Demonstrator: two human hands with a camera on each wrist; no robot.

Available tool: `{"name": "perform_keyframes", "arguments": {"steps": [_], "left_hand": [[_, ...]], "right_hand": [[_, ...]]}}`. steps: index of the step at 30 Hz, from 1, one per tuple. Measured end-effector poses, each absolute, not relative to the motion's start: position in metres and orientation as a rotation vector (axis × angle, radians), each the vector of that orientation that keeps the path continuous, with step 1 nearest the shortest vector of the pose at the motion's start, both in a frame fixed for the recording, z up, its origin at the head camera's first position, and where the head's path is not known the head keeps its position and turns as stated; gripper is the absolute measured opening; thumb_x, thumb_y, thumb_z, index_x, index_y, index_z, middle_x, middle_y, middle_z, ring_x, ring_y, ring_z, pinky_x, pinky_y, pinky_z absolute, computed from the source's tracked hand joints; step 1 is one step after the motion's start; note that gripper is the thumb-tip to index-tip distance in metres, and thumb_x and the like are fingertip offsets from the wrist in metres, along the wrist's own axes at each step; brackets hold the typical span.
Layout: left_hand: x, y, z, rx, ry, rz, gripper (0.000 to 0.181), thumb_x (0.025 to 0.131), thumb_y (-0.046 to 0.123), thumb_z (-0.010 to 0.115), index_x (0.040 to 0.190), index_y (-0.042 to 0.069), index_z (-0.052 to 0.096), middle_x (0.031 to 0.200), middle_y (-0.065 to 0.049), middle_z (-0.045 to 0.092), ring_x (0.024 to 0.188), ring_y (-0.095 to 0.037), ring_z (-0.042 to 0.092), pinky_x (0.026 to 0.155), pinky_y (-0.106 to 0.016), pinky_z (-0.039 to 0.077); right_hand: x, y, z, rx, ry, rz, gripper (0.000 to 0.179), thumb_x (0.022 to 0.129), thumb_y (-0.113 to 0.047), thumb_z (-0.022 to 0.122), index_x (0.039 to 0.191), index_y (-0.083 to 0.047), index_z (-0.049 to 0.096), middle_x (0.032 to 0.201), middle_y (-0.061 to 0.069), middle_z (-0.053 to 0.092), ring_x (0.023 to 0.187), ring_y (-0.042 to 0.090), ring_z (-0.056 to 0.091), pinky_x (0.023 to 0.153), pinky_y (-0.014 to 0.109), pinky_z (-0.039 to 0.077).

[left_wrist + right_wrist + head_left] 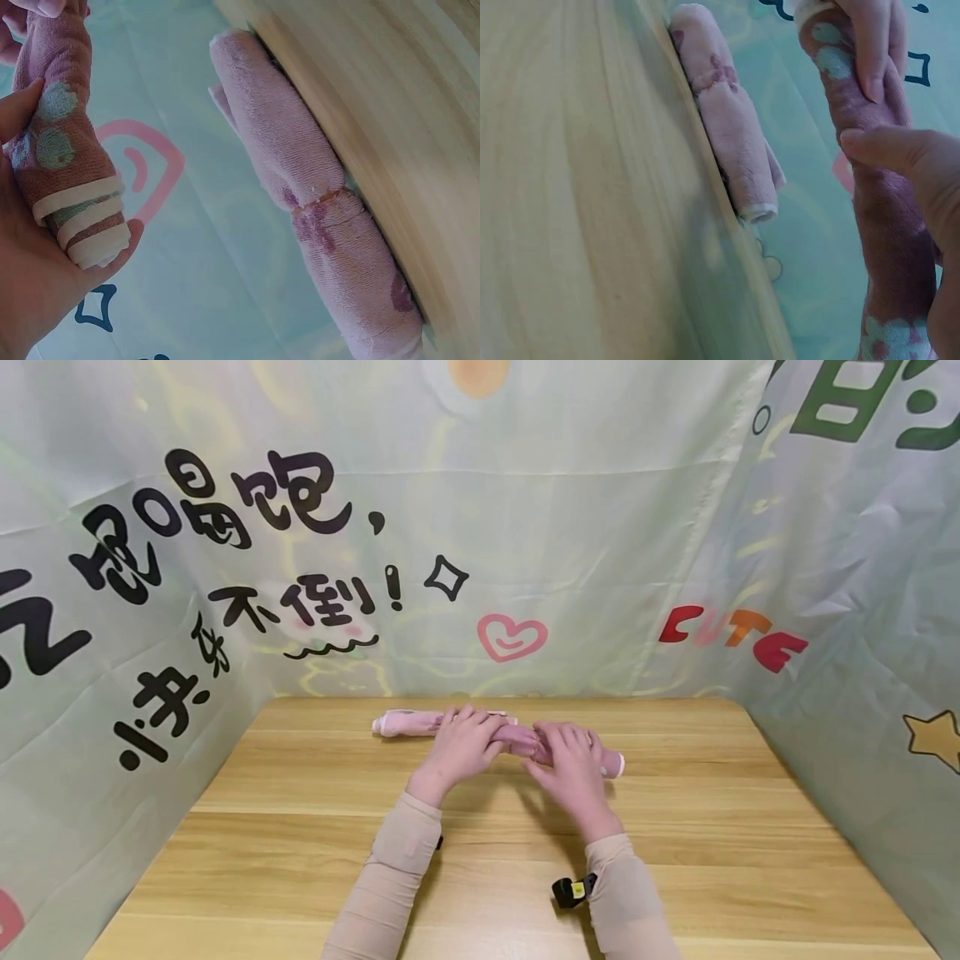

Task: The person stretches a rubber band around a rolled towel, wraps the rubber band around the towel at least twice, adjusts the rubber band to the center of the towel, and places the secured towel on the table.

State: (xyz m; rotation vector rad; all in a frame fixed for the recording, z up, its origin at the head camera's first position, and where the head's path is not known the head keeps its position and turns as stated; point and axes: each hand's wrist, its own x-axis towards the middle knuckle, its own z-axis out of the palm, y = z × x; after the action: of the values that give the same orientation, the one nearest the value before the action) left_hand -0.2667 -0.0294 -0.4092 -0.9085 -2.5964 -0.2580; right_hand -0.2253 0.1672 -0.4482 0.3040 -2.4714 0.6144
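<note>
A mauve towel (519,741), rolled into a long tube, is held between both hands over the back of the table. My left hand (463,745) grips its left end, where white stripes and pale green dots show on the mauve towel (66,142). My right hand (576,770) holds it farther right, with the thumb pressed along the roll (892,225). Behind the left hand lies a second rolled towel (405,723), pale pink with darker patches. A thin band cinches this pale roll (277,127) around its middle.
The wooden table (480,877) ends at the back against a printed fabric backdrop (585,560), which also rises on both sides. A small black wrist camera (573,891) sticks out from the right sleeve.
</note>
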Motion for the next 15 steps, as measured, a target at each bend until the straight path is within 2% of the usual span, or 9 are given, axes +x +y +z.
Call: {"name": "perform_keyframes", "arguments": {"steps": [3, 9, 15], "left_hand": [[-0.2662, -0.0284, -0.4089, -0.91, -2.622, -0.269, 0.035, 0.095, 0.038, 0.058, 0.127, 0.022, 0.063, 0.125, 0.001, 0.067, 0.114, -0.024, 0.058, 0.104, -0.051, 0.04], [-0.2665, -0.0257, -0.4084, -0.919, -2.671, -0.282, 0.037, 0.097, 0.039, 0.056, 0.131, 0.025, 0.061, 0.128, 0.001, 0.066, 0.119, -0.023, 0.057, 0.106, -0.049, 0.039], [-0.2663, -0.0244, -0.4079, -0.925, -2.682, -0.3, 0.037, 0.098, 0.039, 0.054, 0.132, 0.025, 0.06, 0.13, 0.002, 0.065, 0.121, -0.023, 0.056, 0.108, -0.051, 0.038]], "right_hand": [[-0.2256, 0.1646, -0.451, 0.281, -2.451, 0.59, 0.053, 0.076, -0.031, 0.082, 0.122, -0.014, 0.061, 0.116, 0.012, 0.066, 0.116, 0.035, 0.055, 0.11, 0.066, 0.026], [-0.2268, 0.1642, -0.453, 0.252, -2.426, 0.588, 0.045, 0.075, -0.016, 0.074, 0.118, -0.013, 0.063, 0.114, 0.011, 0.068, 0.113, 0.033, 0.057, 0.108, 0.065, 0.029], [-0.2262, 0.1652, -0.4513, 0.253, -2.418, 0.609, 0.044, 0.074, -0.015, 0.069, 0.118, -0.012, 0.062, 0.114, 0.011, 0.069, 0.112, 0.033, 0.058, 0.106, 0.064, 0.031]]}}
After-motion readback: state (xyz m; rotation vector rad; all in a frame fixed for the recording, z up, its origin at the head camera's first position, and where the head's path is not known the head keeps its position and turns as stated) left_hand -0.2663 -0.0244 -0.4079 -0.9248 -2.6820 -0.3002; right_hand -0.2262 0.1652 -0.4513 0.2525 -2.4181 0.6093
